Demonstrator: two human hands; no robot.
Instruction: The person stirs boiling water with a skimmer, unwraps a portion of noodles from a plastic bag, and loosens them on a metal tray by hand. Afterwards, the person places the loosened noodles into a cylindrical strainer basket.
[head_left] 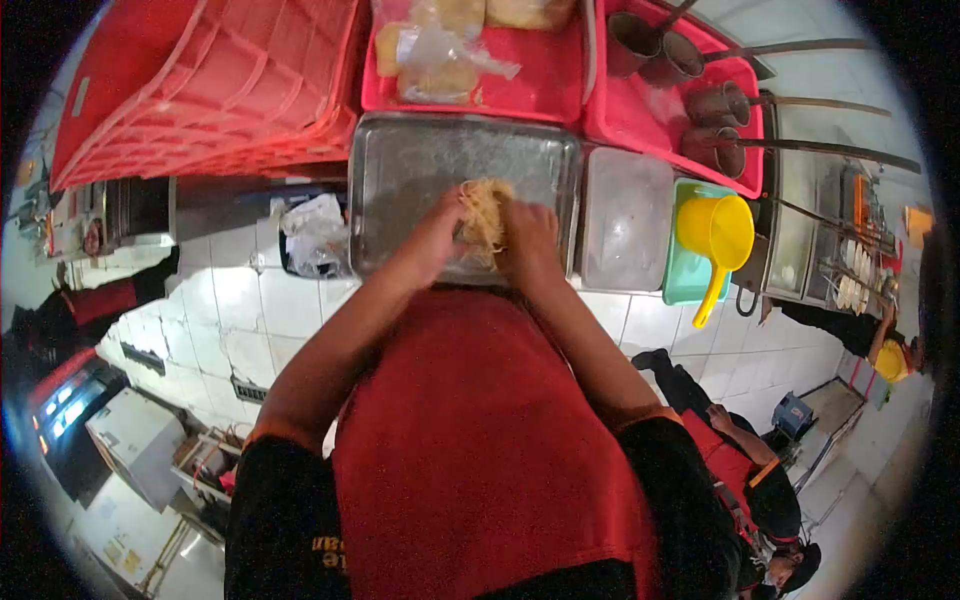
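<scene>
A tangled bundle of pale yellow noodles is held over a rectangular metal tray. My left hand grips it from the left, fingers closed at its edge. From the other side my right hand closes on the same bundle; its fingers are slightly blurred. Loose strands show between the two hands. Whether the noodles touch the tray bottom I cannot tell.
Beyond the tray, a pink crate holds bagged noodles; another pink bin carries several long-handled metal cups. A red crate stands left. Rightward are a lidded container and a yellow dipper. A co-worker stands behind right.
</scene>
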